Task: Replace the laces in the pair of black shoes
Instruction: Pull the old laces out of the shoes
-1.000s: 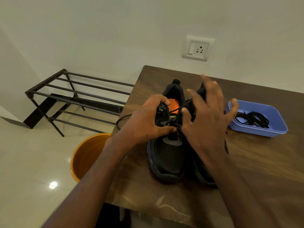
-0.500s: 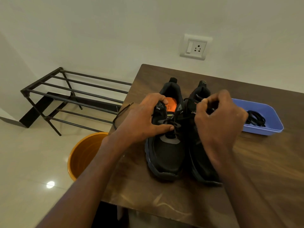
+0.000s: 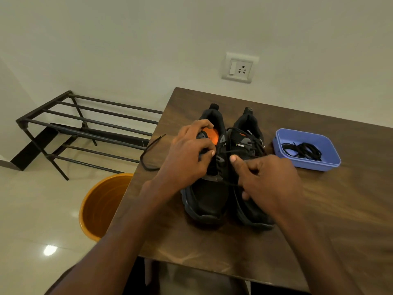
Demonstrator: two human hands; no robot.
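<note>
Two black shoes stand side by side on the wooden table (image 3: pixel 319 220), toes toward me. My left hand (image 3: pixel 189 154) grips the tongue and upper of the left shoe (image 3: pixel 204 201), which has an orange insole. My right hand (image 3: pixel 265 177) pinches a black lace (image 3: pixel 228 183) that runs from the left shoe across the right shoe (image 3: pixel 251 211). The right shoe is laced. A loose end of the lace (image 3: pixel 148 152) loops over the table's left edge. Spare black laces (image 3: pixel 304 151) lie in a blue tray (image 3: pixel 282 150) at the right.
An orange bucket (image 3: pixel 93 211) stands on the floor left of the table. Behind it is a black metal shoe rack (image 3: pixel 85 126). A wall socket (image 3: pixel 239 68) sits above the table's far edge.
My right hand has come down and toward me from the right shoe's collar, drawing the lace out with it. My left hand has kept its hold on the left shoe.
</note>
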